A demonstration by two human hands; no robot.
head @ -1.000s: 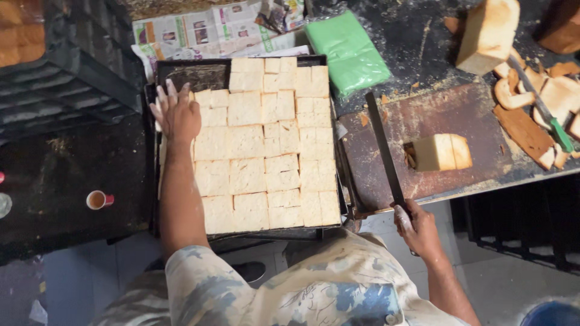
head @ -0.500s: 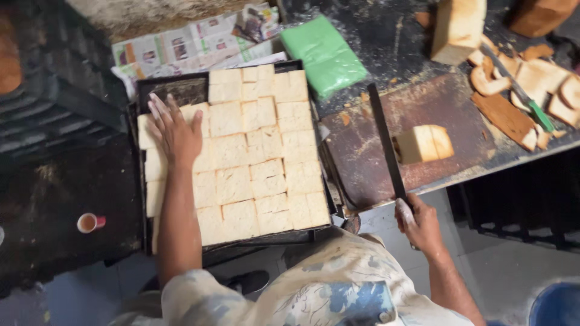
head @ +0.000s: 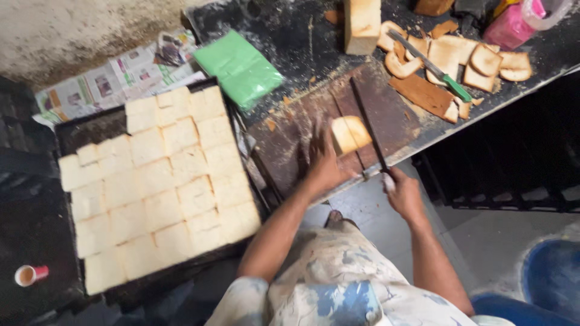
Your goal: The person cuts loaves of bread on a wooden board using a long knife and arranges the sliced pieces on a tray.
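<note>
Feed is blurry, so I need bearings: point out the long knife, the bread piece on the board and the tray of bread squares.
long knife (head: pixel 368 130): head view, middle of the dark blade.
bread piece (head: pixel 351 133): head view, its pale cut face.
tray (head: pixel 90 130): head view, bare dark corner at upper left.

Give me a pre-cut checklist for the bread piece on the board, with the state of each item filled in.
1. Right hand grips the long knife by its handle: ok.
2. Left hand is at the bread piece: ok, though blur hides whether it presses on it.
3. Left fingers clear of the blade: cannot tell, too blurred.
4. Bread piece lies on the wooden board, not on the bare counter: ok.
5. Blade lies beside the bread piece, on its right: ok.
6. Tray of cut squares has room: not ok, nearly full, with a gap only at its far left corner.
</note>
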